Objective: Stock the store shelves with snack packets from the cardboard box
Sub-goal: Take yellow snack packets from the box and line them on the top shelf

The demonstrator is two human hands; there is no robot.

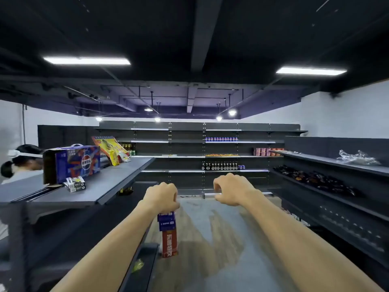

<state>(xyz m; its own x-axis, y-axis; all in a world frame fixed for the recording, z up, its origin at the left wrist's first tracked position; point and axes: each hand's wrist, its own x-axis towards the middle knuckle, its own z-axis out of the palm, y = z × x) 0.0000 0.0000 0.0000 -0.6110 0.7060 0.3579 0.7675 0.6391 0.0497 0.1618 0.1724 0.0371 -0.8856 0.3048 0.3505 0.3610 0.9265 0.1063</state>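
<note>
My left hand (162,197) grips the top of a tall snack packet (168,234), blue above and red below, which hangs upright over the aisle floor. To its right, at about the same height, my right hand (230,189) is held out with fingers loosely curled and nothing in it. No cardboard box shows in the head view. The dark shelf (109,184) on my left has its top board at the level of my hands, just left of the packet.
On the left shelf stand a blue Pepsi carton (71,163), small white boxes (75,184) and yellow packets (112,149). A person (21,163) is behind it. The right shelves (328,165) hold dark packets and clear wrap. Partly stocked shelves (221,148) close the aisle's far end.
</note>
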